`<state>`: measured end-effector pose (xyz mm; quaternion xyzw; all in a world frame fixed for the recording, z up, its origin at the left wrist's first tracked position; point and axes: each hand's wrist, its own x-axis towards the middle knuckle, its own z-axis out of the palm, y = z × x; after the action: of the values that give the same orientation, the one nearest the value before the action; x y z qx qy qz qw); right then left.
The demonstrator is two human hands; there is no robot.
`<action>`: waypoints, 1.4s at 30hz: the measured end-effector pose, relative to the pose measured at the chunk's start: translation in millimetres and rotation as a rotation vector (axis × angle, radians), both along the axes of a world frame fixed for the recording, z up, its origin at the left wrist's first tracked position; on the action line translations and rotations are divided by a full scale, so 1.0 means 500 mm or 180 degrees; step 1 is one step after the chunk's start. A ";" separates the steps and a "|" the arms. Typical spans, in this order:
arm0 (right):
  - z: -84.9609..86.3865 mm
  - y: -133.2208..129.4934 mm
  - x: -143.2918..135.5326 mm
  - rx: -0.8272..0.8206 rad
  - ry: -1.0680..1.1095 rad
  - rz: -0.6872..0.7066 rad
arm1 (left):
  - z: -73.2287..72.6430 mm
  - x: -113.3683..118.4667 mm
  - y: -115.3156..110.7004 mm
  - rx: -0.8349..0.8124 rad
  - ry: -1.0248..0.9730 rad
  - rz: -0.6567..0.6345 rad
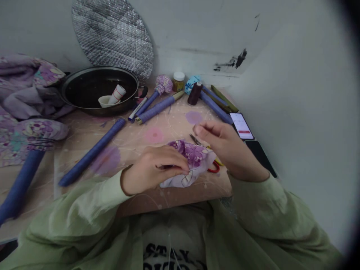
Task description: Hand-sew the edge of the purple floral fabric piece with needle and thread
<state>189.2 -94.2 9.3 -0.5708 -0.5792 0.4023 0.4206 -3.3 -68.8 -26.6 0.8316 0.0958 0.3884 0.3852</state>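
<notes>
My left hand [154, 165] pinches a piece of purple floral cloth [194, 154] near the table's front edge. The cloth is bunched, with its paler side turned up along the front. To the right and a little higher, my right hand [221, 144] is raised with thumb and fingers pressed together. Whatever those fingertips hold, perhaps something very thin, is too small to make out. Partly under the cloth and my right hand lie scissors [215, 167] with red and yellow showing at the handles; their dark tips point away from me.
A black pan [84, 108] holding white cups stands at the back left. Blue-wrapped sticks [92, 153] lie about, near a dark thread spool [195, 93] and a small jar [178, 81]. Floral cloth [17, 93] is heaped left. Two phones [242, 125] lie at the right edge by the wall.
</notes>
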 end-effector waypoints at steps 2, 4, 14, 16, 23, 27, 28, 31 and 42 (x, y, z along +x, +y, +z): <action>-0.002 0.023 0.016 0.0071 0.0255 -0.0304 | 0.000 -0.002 0.000 -0.0098 0.0006 0.0006; -0.004 0.053 0.037 0.0030 0.0635 -0.0562 | 0.002 -0.004 0.000 -0.0275 0.0025 0.0042; -0.054 0.134 0.113 -0.0427 0.2064 -0.0903 | 0.005 -0.012 0.003 -0.0706 0.0279 -0.0006; -0.068 0.136 0.118 -0.0336 0.1933 -0.0877 | 0.006 -0.013 0.004 -0.0729 0.0301 -0.0063; -0.053 0.112 0.104 -0.0164 0.1677 -0.0667 | 0.005 -0.020 0.012 -0.0584 0.0298 -0.0182; -0.018 0.064 0.069 -0.0360 0.0977 0.0704 | 0.004 -0.024 0.020 -0.0215 0.0173 -0.0219; -0.011 0.053 0.061 -0.0499 0.0770 0.1062 | 0.004 -0.023 0.023 -0.0106 0.0152 -0.0192; 0.004 0.026 0.048 -0.0706 0.0433 0.1670 | 0.012 -0.019 0.031 0.0140 0.0172 -0.0081; 0.063 -0.053 0.047 -0.0513 0.1251 0.1063 | 0.072 0.004 0.065 0.0347 -0.0240 0.0142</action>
<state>212.7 -120.9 40.8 -0.4099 -0.5387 0.6139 0.4060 -1.4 -36.3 9.2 0.8338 0.0784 0.4326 0.3340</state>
